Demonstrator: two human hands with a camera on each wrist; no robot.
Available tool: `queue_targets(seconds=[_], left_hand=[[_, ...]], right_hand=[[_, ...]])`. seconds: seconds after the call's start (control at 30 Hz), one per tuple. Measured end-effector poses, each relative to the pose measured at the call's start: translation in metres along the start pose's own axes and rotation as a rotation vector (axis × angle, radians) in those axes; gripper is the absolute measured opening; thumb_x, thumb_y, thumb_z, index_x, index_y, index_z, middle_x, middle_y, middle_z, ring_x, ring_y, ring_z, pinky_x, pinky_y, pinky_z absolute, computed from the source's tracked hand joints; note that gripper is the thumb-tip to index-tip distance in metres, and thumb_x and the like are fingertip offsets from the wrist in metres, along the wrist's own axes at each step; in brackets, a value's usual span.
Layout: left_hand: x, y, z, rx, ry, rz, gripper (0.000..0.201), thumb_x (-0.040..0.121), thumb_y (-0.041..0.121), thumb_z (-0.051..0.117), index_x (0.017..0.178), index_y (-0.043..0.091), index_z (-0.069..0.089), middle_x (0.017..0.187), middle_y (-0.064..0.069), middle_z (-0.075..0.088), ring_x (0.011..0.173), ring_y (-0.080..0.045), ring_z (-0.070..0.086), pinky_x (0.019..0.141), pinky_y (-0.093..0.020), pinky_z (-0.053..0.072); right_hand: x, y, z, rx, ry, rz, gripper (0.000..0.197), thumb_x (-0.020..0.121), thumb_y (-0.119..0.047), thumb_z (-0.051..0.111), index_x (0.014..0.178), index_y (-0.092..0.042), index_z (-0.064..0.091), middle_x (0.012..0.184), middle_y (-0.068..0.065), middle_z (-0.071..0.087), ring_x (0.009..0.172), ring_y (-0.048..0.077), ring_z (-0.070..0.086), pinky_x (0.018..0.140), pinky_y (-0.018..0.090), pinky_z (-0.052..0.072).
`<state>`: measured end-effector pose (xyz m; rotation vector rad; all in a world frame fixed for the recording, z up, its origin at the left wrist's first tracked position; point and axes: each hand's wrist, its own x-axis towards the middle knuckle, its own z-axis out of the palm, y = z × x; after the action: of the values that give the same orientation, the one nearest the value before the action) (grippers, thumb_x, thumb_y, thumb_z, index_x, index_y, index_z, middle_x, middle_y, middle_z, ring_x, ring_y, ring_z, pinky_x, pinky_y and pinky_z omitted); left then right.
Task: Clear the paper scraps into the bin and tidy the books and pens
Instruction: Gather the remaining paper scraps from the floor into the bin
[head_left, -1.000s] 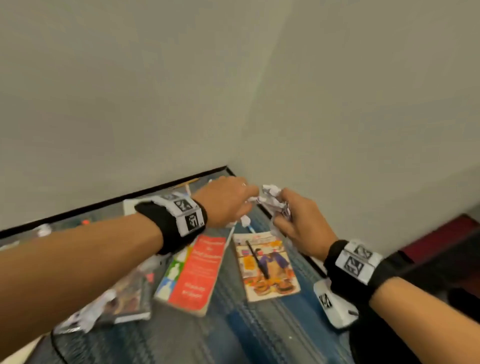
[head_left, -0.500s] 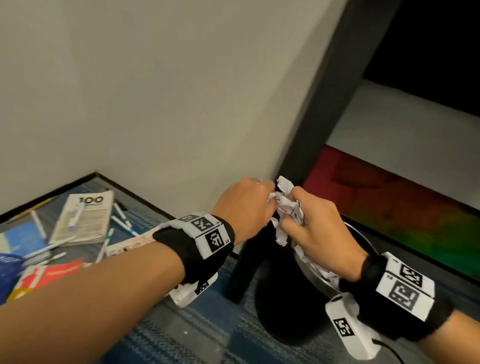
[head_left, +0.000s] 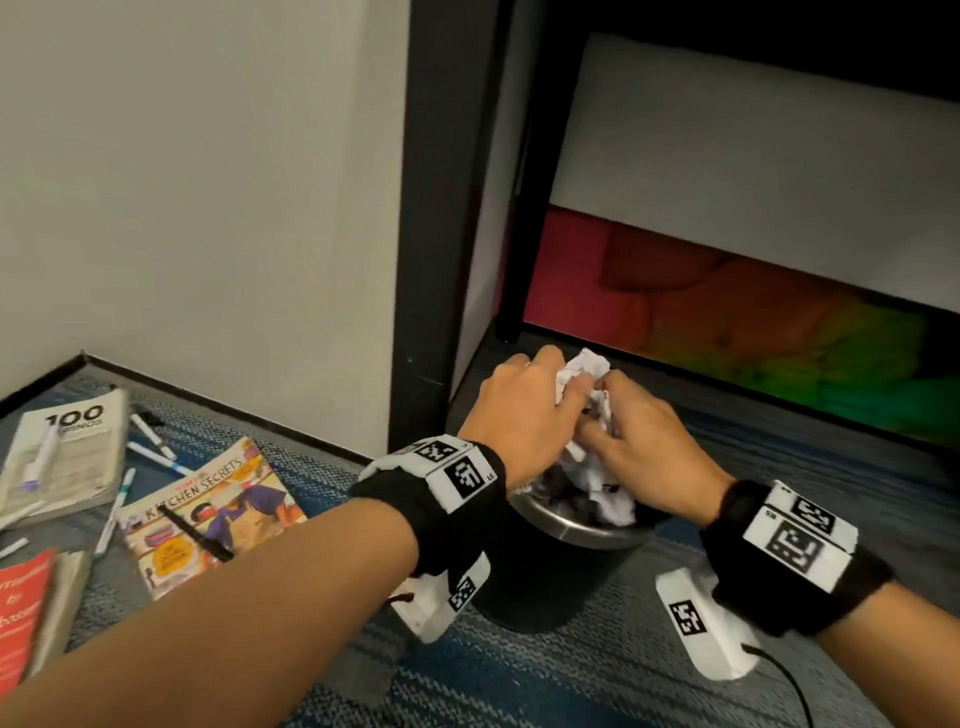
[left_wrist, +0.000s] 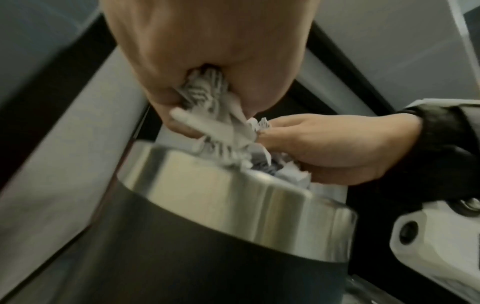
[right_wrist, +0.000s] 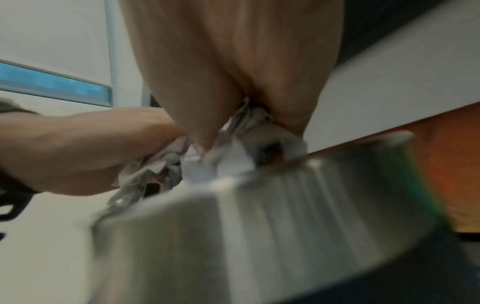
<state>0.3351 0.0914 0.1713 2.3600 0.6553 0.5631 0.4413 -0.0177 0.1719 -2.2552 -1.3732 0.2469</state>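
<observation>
Both hands hold a crumpled wad of white paper scraps (head_left: 584, 374) right over the mouth of a black bin with a steel rim (head_left: 582, 535). My left hand (head_left: 524, 410) grips the wad from the left, my right hand (head_left: 639, 441) from the right. More scraps (head_left: 608, 499) hang down into the bin. In the left wrist view the scraps (left_wrist: 210, 115) stick out below my curled fingers above the bin rim (left_wrist: 233, 197). The right wrist view shows scraps (right_wrist: 233, 156) pinched over the blurred rim (right_wrist: 285, 205). Books (head_left: 208, 509) and pens (head_left: 156, 452) lie on the carpet at left.
A black furniture leg (head_left: 441, 208) stands just behind the bin, against a white wall (head_left: 208, 182). A "100" book (head_left: 67, 452) and a red book (head_left: 26, 613) lie at far left. A black pen (head_left: 192, 530) lies across the cookbook. Blue carpet (head_left: 571, 675) covers the floor.
The view has swung right from the books to the bin. Both hands carried the paper wad over and lowered it onto the bin's mouth.
</observation>
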Motion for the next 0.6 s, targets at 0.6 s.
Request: queue_targets(seconds=[0.6], left_hand=[[-0.012, -0.024, -0.083, 0.020, -0.473, 0.002, 0.027, 0.098, 0.018, 0.046, 0.120, 0.020, 0.063, 0.101, -0.002, 0.066, 0.082, -0.013, 0.065, 0.073, -0.020, 0.052]], right_hand=[[0.008, -0.058, -0.023, -0.359, 0.064, -0.169, 0.017, 0.093, -0.039, 0.052, 0.098, -0.029, 0.064, 0.090, -0.004, 0.068, 0.088, 0.021, 0.063, 0.075, 0.038, 0.051]])
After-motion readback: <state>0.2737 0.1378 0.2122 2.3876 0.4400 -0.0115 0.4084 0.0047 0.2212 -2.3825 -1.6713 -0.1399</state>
